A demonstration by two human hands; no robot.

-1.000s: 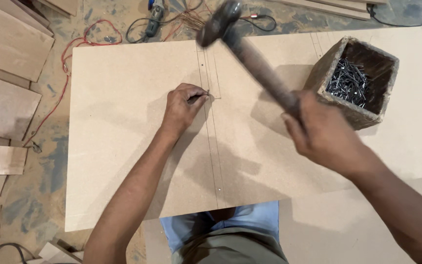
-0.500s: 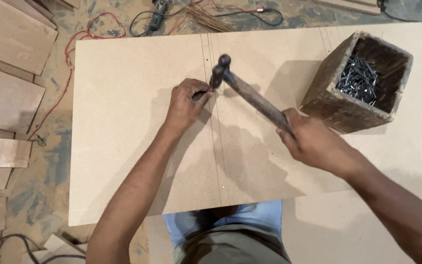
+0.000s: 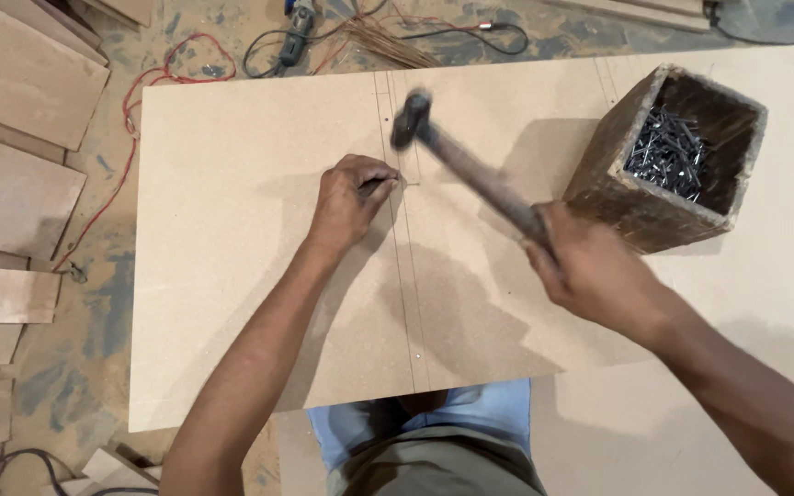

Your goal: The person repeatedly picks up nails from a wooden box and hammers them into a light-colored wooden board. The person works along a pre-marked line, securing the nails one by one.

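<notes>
The left hand [image 3: 349, 204] rests on the board [image 3: 232, 276], its fingers curled and pinched on a small nail [image 3: 401, 180] that stands at the fingertips, on the nearer of two pencil lines [image 3: 403, 276] running along the board. The nail itself is tiny and mostly hidden by the fingers; only its top shows just right of the thumb.

The right hand [image 3: 595, 271] is closed round the handle of a hammer [image 3: 466, 170]. The handle slants up and to the left from that hand, and the dark head [image 3: 410, 119] hangs above the board, just beyond the left hand's fingertips and a little off the nail, blurred.

A rough wooden box [image 3: 631, 197] stands on the board just beyond the right hand, touching neither hand. It is open at the top and holds a heap of dark nails [image 3: 668, 152].

Further along the pencil lines, on the near side of the left hand, a small nail head [image 3: 413, 351] sits flush in the board; another dot [image 3: 389, 118] shows beyond the hammer head.

Left of the left arm, off the board, lie stacked wooden planks [image 3: 11, 193] on a dusty floor [image 3: 94, 321], with a red wire [image 3: 126, 119] trailing past them. Beyond the board's far edge lies a power tool [image 3: 298, 23] with a black cable [image 3: 470, 41]
</notes>
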